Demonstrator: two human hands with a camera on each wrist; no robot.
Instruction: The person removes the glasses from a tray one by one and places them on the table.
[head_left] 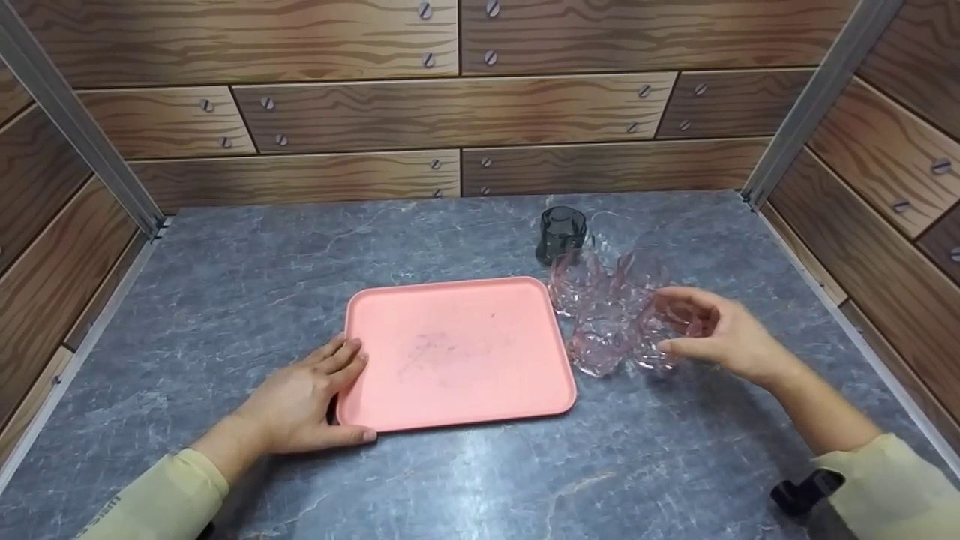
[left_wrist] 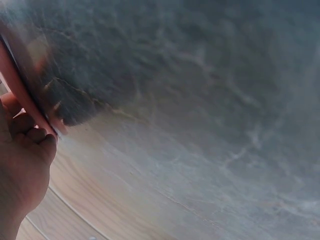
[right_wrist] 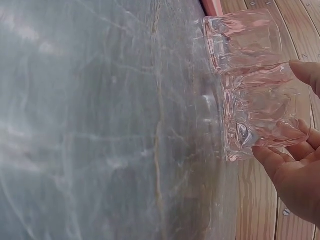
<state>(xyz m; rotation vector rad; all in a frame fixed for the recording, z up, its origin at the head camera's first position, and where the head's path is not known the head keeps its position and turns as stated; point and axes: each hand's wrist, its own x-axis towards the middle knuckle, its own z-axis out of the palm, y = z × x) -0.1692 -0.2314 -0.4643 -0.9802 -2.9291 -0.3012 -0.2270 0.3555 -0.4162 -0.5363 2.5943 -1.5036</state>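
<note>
A pink rectangular tray (head_left: 465, 360) lies flat on the table. My left hand (head_left: 300, 405) holds its near left corner, fingers over the left rim and thumb along the front edge. In the left wrist view, the fingers (left_wrist: 37, 135) bend against the tray's rim (left_wrist: 22, 90). To the right of the tray stands a tight cluster of clear pinkish cups (head_left: 596, 349) with wavy sides. My right hand (head_left: 731, 341) grips the front right cup (right_wrist: 267, 110), thumb on one side and fingers on the other. That cup stands upright beside another pink cup (right_wrist: 245, 42).
A dark smoky cup (head_left: 561, 234) stands just behind the pink ones. The grey marbled table (head_left: 300, 240) is enclosed by wood-patterned walls (head_left: 450, 112) at the back and both sides. A black strap (head_left: 806, 491) is at my right sleeve.
</note>
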